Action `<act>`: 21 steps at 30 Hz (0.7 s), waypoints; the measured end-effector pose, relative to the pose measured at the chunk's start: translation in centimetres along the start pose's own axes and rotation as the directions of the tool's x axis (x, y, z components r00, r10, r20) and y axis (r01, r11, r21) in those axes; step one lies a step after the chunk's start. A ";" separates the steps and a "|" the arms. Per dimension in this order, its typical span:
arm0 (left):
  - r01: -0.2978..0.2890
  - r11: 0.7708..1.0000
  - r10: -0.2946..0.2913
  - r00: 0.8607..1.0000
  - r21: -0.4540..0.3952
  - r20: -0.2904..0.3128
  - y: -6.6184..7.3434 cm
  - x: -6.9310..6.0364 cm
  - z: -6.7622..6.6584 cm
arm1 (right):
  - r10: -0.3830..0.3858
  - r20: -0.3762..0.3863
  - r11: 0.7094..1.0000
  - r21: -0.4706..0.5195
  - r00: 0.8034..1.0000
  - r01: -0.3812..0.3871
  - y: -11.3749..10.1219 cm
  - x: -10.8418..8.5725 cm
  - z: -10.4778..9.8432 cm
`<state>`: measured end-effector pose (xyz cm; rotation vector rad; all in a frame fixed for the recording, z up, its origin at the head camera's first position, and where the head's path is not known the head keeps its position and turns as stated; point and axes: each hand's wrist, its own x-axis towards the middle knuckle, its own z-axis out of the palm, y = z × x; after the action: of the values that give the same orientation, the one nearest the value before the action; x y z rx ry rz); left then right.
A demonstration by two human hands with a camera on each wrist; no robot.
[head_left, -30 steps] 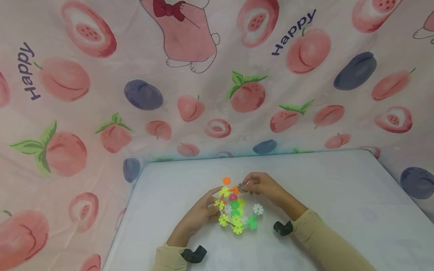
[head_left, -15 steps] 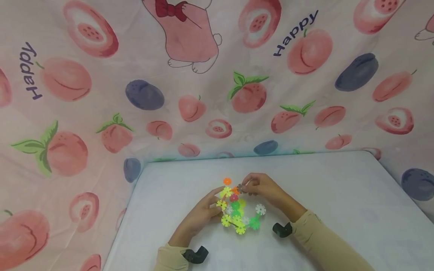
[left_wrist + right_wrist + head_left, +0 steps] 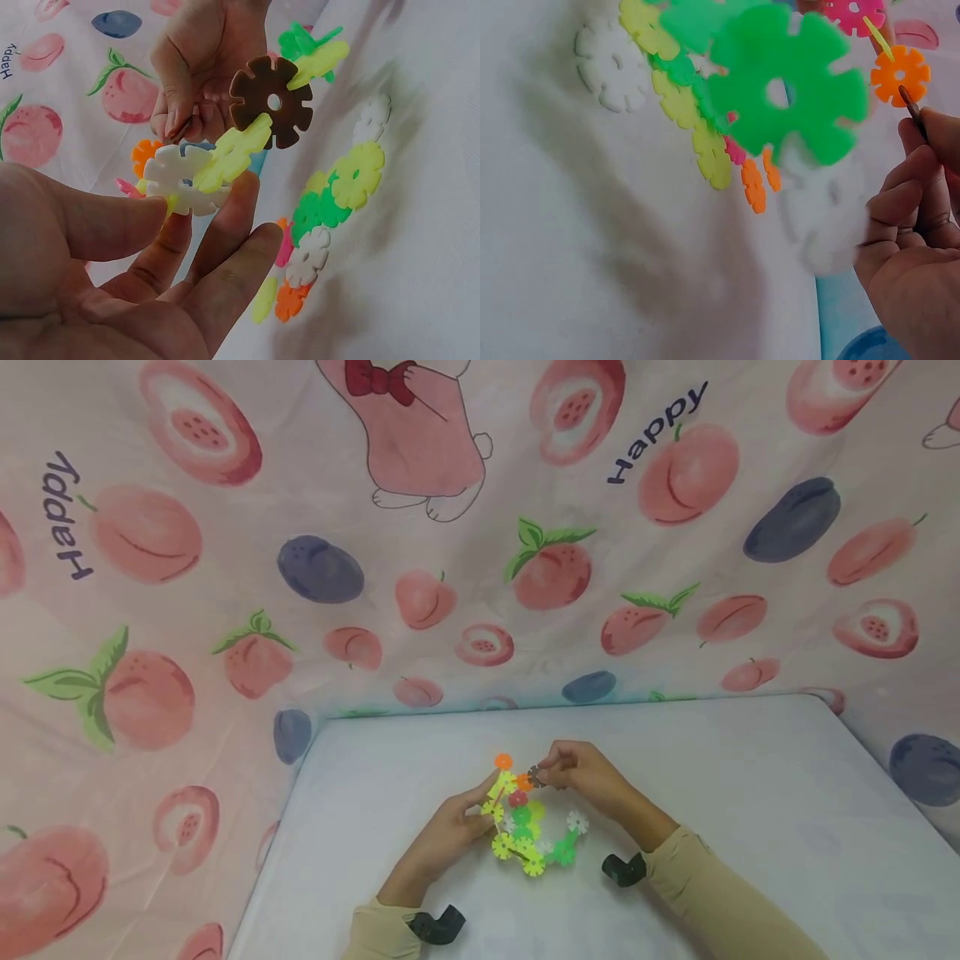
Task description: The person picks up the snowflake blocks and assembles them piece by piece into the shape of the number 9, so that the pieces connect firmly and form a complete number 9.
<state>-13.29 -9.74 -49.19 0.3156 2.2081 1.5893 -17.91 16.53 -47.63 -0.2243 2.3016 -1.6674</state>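
A chain of linked notched discs in yellow, green, white, pink and orange [image 3: 522, 843] is held between the hands. My left hand [image 3: 450, 831] pinches a white disc [image 3: 169, 180] between thumb and fingers in the left wrist view; a yellow disc [image 3: 232, 154] and a brown disc [image 3: 251, 105] join onto it. My right hand [image 3: 588, 777] pinches a dark brown disc [image 3: 536, 776], seen edge-on in the right wrist view, where its edge meets an orange disc [image 3: 900, 75]. A large green disc [image 3: 787, 86] hangs close to that camera.
The structure is above a white table surface [image 3: 712, 760]. A fruit-print cloth [image 3: 450, 552] stands behind the table and at its sides. Black wrist-worn devices [image 3: 624, 869] sit at both sleeves.
My left hand's fingers have closed in on the structure's left side. The chain has shifted slightly right and tilted a little. My right hand has barely moved, still pinching the brown disc.
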 end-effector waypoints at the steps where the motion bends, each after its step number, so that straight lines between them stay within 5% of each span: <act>1: 0.001 1.000 -0.001 1.000 -0.003 0.002 0.0 0.0 0.0 | -0.009 0.001 1.000 0.000 1.000 0.009 0.1 0.0 0.0; 13: -0.002 1.000 0.002 1.000 0.005 -0.005 -0.1 0.0 0.2 | -0.071 0.019 0.997 0.014 0.997 0.071 -0.3 -0.1 0.0; 21: -0.031 0.999 0.031 1.000 -0.008 0.002 -0.2 0.2 0.3 | -0.044 -0.011 0.999 0.026 0.999 0.044 -0.2 0.1 0.3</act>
<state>-13.36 -9.50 -49.51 0.3510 2.2049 1.6123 -17.90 16.19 -47.49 -0.2624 2.2965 -1.7233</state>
